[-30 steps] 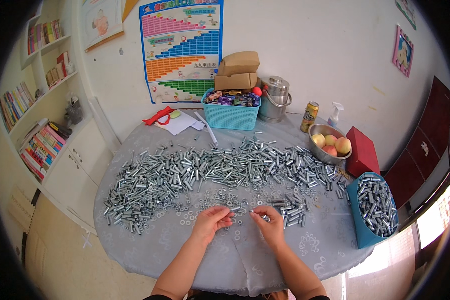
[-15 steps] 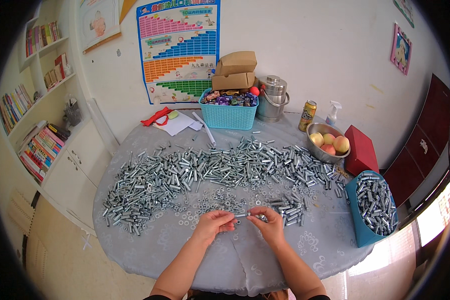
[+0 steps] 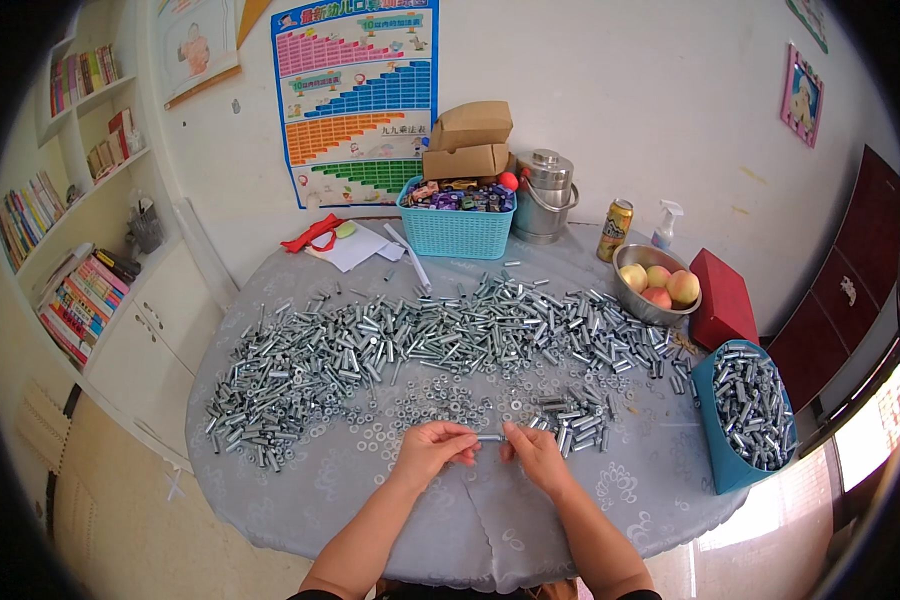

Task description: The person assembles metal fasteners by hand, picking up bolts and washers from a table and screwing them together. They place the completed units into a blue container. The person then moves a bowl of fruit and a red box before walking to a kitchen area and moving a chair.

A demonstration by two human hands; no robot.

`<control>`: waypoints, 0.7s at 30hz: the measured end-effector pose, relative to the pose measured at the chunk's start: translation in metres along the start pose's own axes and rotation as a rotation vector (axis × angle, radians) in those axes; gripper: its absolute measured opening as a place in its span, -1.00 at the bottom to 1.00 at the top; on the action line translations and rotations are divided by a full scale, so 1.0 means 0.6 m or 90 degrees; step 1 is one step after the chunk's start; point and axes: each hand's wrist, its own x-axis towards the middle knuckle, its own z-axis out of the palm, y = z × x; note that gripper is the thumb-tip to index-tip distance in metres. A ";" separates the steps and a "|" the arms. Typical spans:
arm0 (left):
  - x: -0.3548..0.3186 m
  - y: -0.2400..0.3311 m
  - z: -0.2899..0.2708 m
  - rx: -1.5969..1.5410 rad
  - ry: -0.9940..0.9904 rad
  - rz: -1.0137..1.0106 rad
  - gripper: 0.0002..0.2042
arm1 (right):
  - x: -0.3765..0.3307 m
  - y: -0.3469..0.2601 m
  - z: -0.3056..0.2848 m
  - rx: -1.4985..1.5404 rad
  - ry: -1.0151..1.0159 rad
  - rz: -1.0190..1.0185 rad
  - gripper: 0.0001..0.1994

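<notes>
A grey patterned tablecloth (image 3: 660,510) is lying beneath a long heap of loose metal parts (image 3: 420,330). On its near side, the left hand (image 3: 428,455) is pinching one end of a small metal cylinder (image 3: 490,437), while the right hand (image 3: 538,460) is clamping the other end. Ring-shaped pieces (image 3: 455,407) are lying just beyond. If either pinch is loosening, the smooth cylinder could be slipping out and rolling among lookalikes; poor alignment between the hands could be tilting it.
</notes>
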 end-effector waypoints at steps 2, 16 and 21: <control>-0.003 0.000 0.004 0.017 -0.004 0.021 -0.85 | 0.000 -0.001 -0.001 0.020 -0.011 0.048 -0.57; 0.012 -0.016 -0.007 -0.096 0.088 0.004 -0.85 | -0.011 -0.034 0.017 -0.017 0.049 -0.155 -0.64; 0.012 -0.014 -0.007 -0.108 0.088 -0.006 -0.84 | -0.006 -0.009 0.009 0.017 0.028 -0.120 -0.68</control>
